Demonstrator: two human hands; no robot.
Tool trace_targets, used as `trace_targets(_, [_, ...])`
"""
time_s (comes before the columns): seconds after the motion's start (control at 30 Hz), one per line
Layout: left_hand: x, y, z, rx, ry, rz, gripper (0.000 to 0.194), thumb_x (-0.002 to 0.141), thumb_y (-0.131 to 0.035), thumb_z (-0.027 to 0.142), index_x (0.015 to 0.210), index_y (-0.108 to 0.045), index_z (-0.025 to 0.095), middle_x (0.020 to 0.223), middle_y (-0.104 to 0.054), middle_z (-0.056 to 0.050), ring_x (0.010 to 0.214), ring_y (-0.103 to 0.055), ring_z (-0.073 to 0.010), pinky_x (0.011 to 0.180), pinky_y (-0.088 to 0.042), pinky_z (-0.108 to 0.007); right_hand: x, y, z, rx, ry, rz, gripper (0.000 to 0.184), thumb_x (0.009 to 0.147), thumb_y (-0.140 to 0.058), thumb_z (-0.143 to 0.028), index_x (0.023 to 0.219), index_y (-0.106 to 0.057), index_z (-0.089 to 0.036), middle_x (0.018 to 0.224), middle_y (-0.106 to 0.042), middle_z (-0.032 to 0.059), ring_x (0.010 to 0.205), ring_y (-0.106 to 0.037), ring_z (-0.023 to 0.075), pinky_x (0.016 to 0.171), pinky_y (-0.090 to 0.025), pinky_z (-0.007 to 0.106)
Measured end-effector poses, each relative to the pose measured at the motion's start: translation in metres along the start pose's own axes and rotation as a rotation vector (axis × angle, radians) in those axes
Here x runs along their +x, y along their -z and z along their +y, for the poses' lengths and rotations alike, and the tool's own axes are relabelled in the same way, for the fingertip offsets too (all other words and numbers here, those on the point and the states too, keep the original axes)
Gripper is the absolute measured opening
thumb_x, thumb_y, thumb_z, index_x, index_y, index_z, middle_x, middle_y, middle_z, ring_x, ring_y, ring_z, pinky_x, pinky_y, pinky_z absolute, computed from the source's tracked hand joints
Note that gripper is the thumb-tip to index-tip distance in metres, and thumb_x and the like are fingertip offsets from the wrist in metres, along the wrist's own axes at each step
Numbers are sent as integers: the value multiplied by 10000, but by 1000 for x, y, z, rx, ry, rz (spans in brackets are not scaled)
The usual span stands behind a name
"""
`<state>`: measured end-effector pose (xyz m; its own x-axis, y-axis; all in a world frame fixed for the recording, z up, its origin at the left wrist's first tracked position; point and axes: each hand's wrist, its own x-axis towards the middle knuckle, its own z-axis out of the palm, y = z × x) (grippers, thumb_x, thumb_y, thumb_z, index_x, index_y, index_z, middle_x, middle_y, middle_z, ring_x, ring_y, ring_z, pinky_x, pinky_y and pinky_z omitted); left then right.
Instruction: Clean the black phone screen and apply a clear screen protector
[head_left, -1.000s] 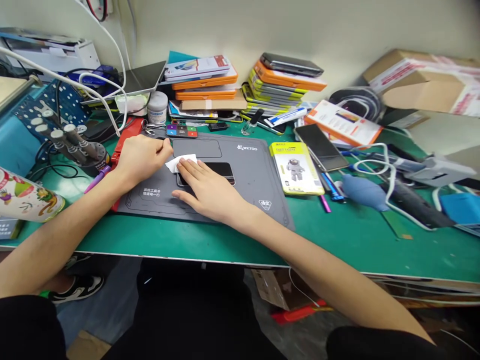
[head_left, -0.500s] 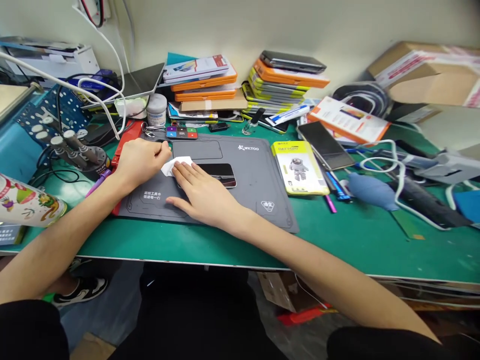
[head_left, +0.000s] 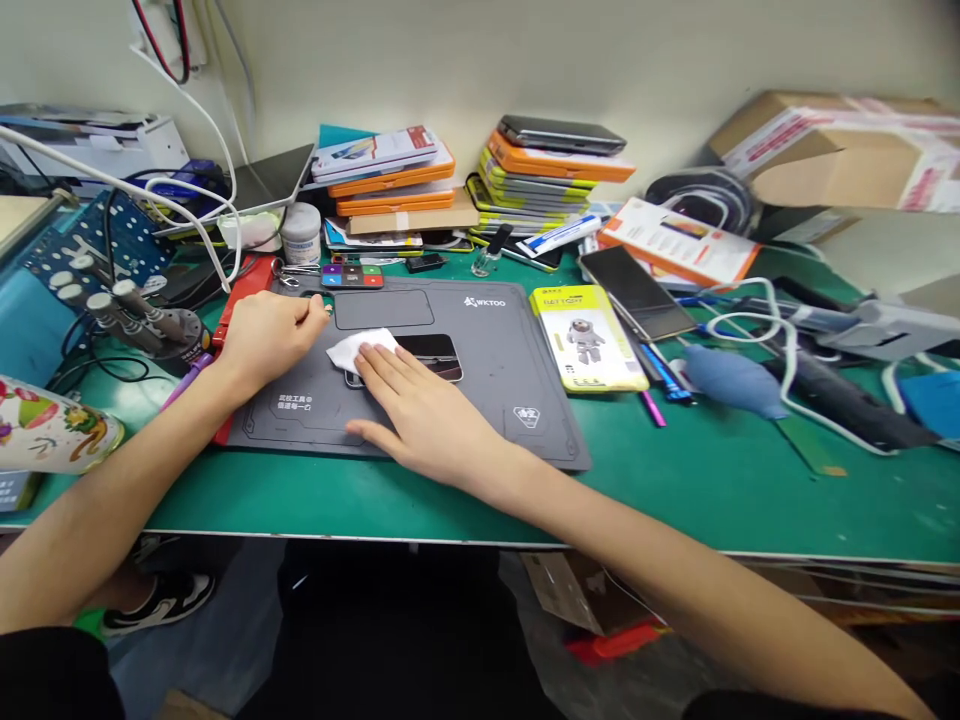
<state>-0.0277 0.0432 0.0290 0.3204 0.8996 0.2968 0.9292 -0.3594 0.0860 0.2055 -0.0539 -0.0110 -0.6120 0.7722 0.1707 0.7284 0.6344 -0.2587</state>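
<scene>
My right hand [head_left: 424,405] lies flat with its fingers stretched over a white wipe [head_left: 364,349], pressing it against the left part of a phone [head_left: 439,358]. The phone's dark, shiny face is up, and the wipe and fingers hide part of it. Under the phone is a grey work mat [head_left: 480,420] with white print. Just left of the phone, my left hand [head_left: 270,335] is closed above the mat's left side. A small dark bit shows at its fingertips, too small to name.
A yellow battery box [head_left: 589,340] lies at the mat's right edge. Beyond it are another phone [head_left: 637,290], blue screwdrivers [head_left: 667,375] and a blue air blower [head_left: 735,380]. Stacked boxes [head_left: 394,185] line the wall. A screwdriver stand [head_left: 139,320] and patterned cup [head_left: 56,425] are left.
My right hand and the wipe have slid a little right along the phone and slightly toward me. My left hand stays closed in about the same place. The view has shifted slightly.
</scene>
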Motion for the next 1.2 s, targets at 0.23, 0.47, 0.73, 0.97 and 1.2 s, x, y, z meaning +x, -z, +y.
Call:
trace_targets(0.23, [-2,-4,-2,-24,-13,16,575,1065,-397,445,617,-674,215,620,-700,-95,647,-636,-238,637,-263,-379,-23,6,31,-10,-26,-6,754,1198,-374,-577,1723,-468,-44,1790,-441,217,1701,-398,331,1428,-304,580])
trace_targets(0.47, [-5,0,-2,-31,-39,32,568,1070,-426,417,598,-681,231,584,-681,-71,610,-618,-218,621,-281,-366,-48,4,38,-39,-28,84,825,1159,-480,-632,1765,-404,-77,1786,-445,232,1691,-406,359,1394,-378,622])
trace_targets(0.73, [-5,-1,-1,-37,-49,37,566,1063,-432,427,609,-709,235,559,-666,-63,590,-611,-214,606,-274,-368,-45,11,76,-10,-156,61,697,1183,-440,-568,1763,-445,-182,1777,-487,160,1661,-459,352,1379,-392,641])
trace_targets(0.97, [-4,1,0,-36,-42,6,568,1057,-412,435,620,-713,234,563,-660,-69,595,-603,-221,611,-262,-375,-84,13,48,-85,-15,108,712,1184,-481,-507,1759,-416,-92,1765,-485,213,1658,-470,345,1383,-395,628])
trace_targets(1.2, [0,-2,-2,-72,16,-10,558,1060,-402,486,605,-616,244,575,-624,-65,636,-606,-230,665,-335,-369,-56,17,81,-16,-138,124,630,1167,-517,-505,1679,-565,-140,1727,-538,166,1618,-523,375,1346,-443,671])
